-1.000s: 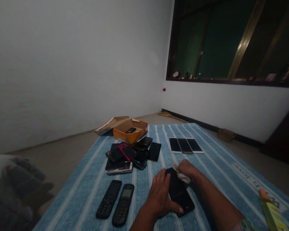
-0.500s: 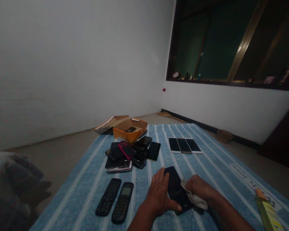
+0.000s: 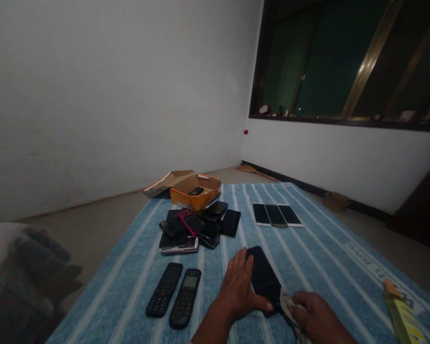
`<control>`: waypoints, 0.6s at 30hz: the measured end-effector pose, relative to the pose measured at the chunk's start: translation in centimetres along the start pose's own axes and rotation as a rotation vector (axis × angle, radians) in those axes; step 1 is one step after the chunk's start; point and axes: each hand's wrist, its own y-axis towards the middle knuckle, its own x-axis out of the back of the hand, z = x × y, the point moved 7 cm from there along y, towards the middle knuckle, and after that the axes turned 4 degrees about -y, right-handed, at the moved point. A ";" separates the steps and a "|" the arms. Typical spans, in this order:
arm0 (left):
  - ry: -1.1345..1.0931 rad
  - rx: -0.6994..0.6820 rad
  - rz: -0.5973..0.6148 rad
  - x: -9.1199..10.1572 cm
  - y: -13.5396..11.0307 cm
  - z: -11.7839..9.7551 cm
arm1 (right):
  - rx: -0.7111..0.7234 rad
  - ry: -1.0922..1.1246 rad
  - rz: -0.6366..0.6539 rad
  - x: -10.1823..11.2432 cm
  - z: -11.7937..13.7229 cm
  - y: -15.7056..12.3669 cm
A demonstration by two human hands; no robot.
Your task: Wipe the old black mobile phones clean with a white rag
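A black smartphone (image 3: 264,274) lies tilted on the striped cloth-covered surface, in front of me. My left hand (image 3: 236,286) grips it along its left edge, with the thumb across the near end. In my right hand (image 3: 316,313), closed fingers pinch a pale wiping cloth (image 3: 285,305) against the phone's lower right edge. Left of my left hand, two dark keypad handsets (image 3: 165,290) lie side by side. Beyond them is a heap of phones (image 3: 191,224), one with a pink frame. Three smartphones (image 3: 276,216) rest in a row at the far right.
An open orange cardboard box (image 3: 191,197) with a phone inside stands behind the heap. A bottle with a yellow label and orange top (image 3: 403,313) is at the right edge. Grey fabric (image 3: 17,267) shows at left. A window (image 3: 329,67) fills the upper right.
My right hand has slid the cloth down along the phone's right side towards me. My left hand keeps its place on the phone. The view has shifted slightly.
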 end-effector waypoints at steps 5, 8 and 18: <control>0.022 -0.051 -0.077 -0.4 0.2 0.7 | 0.443 -0.328 -0.373 0.1 1.9 -0.5; 0.050 -0.067 -0.096 -0.5 0.2 1.0 | 0.601 -0.440 -0.563 -2.7 1.4 -1.0; 0.069 -0.082 -0.196 0.5 0.1 0.7 | 0.608 -0.339 -0.815 -7.2 -0.5 -0.5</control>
